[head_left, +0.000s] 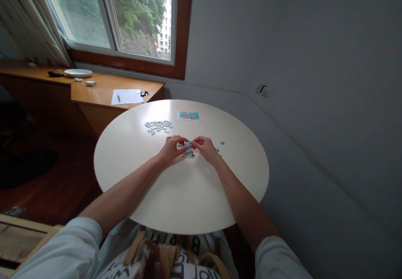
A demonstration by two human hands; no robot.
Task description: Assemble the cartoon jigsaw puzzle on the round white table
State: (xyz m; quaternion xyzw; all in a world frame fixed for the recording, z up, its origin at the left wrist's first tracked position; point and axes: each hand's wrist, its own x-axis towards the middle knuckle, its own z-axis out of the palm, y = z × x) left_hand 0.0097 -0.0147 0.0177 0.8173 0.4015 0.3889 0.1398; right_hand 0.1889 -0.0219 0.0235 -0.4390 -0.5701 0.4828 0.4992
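A partly joined jigsaw puzzle (pixel 189 154) in pink, teal and white lies on the round table between my hands. My left hand (pixel 172 149) is closed at its left edge, thumb and fingertips pinching the joined pieces. From the other side my right hand (pixel 204 146) pinches a small teal puzzle piece (pixel 189 142) at the puzzle's upper edge. The fingertips partly cover the puzzle, so the exact contact is hard to see. Several loose pieces (pixel 217 149) lie partly hidden behind my right hand, and a single piece (pixel 222 143) sits farther right.
A spread of pale green pieces (pixel 158 125) lies at the table's back left. Behind the puzzle is a small colour picture sheet (pixel 189 116). The white round table (pixel 176 195) adjoins a wooden desk (pixel 103 85) holding paper (pixel 126 96), keys (pixel 144 94) and a white plate (pixel 78 73).
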